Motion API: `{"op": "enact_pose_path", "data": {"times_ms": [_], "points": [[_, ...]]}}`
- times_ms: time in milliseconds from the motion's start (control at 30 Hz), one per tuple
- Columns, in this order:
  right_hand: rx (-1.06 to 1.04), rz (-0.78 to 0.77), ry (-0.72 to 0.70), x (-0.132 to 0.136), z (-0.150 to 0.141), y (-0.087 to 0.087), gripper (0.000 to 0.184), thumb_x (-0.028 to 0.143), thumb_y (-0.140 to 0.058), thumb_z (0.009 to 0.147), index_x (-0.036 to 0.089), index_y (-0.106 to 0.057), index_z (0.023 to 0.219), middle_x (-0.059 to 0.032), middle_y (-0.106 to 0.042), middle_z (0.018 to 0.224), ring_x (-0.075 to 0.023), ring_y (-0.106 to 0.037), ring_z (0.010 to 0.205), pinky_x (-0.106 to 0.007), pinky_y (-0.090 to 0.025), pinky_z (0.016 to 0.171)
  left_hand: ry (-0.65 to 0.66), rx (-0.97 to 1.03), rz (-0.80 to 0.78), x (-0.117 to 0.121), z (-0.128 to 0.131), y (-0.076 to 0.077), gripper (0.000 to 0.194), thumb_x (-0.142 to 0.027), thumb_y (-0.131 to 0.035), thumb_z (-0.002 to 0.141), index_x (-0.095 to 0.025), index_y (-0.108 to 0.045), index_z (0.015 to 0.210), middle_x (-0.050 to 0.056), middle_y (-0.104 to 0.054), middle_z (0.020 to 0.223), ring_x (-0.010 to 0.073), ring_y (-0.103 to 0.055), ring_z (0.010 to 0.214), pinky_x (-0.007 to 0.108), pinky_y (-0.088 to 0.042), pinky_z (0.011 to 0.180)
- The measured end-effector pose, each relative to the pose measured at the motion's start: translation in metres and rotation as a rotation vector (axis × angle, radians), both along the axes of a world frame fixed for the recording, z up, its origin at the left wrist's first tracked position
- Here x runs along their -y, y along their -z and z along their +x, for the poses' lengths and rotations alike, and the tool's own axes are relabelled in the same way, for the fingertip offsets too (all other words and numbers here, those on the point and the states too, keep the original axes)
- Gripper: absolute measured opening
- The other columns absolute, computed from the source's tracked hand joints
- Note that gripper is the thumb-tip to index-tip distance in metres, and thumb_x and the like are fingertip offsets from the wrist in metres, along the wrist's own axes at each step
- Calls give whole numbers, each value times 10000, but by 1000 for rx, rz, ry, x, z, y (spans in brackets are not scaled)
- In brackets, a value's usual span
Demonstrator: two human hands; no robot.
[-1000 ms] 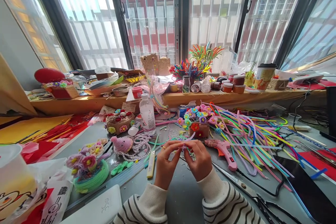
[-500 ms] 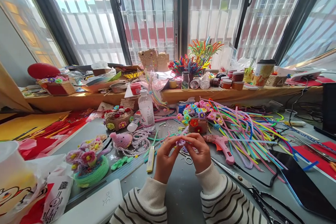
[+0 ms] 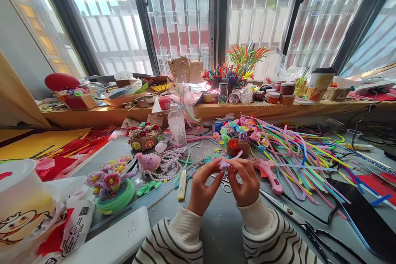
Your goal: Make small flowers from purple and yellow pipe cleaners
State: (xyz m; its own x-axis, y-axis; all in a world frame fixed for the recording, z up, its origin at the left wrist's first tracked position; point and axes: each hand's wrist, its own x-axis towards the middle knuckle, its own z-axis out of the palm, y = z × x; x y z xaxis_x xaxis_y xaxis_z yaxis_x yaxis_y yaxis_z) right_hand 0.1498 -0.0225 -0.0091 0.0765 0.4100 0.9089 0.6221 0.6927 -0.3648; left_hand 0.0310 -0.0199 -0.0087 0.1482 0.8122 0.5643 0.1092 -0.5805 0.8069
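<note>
Between the fingertips of both hands is a small lilac pipe-cleaner flower [image 3: 225,166], held above the grey table. My left hand [image 3: 206,185] pinches its left side and my right hand [image 3: 246,181] its right side; fingers hide part of it. A pale lilac stem end sticks up beyond the right fingers. Just past the hands stands a woven basket of pipe-cleaner flowers [image 3: 238,147]. To the right of my right hand lies a pink glue gun [image 3: 272,177]. A yellow lighter [image 3: 182,185] is left of my left hand, and small scissors [image 3: 227,188] lie beneath the hands.
Large black-handled scissors [image 3: 305,225] and a phone [image 3: 361,218] lie at right, below a heap of pipe cleaners [image 3: 305,161]. Leftward are a water bottle [image 3: 177,128], bead strings [image 3: 171,165], a green flower pot [image 3: 115,198] and a white power bank [image 3: 117,237]. Jars crowd the sill.
The camera view has shifted, so the scene sits further right. Both hands still hold the lilac flower, now turned so that its pale stem end shows at the upper right.
</note>
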Motion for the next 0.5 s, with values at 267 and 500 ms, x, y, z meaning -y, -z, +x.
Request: {"op": "enact_pose_path", "data": {"times_ms": [267, 500], "points": [[-299, -118, 24, -7, 4, 3, 123, 155, -502, 695, 151, -548, 809, -51, -593, 759, -117, -542, 613, -222, -450, 512, 28, -27, -134, 1, 3, -4, 204, -221, -479, 705, -150, -522, 891, 62, -598, 853, 145, -559, 787, 274, -454, 734], [-931, -297, -305, -15, 2, -2, 151, 243, -581, 635, 145, -532, 738, -25, -600, 648, -113, -552, 548, -186, -413, 406, 36, -64, -174, 0, 3, -4, 254, -261, -469, 709, -173, -534, 939, 52, -597, 916, 150, -548, 842, 265, -446, 750]]}}
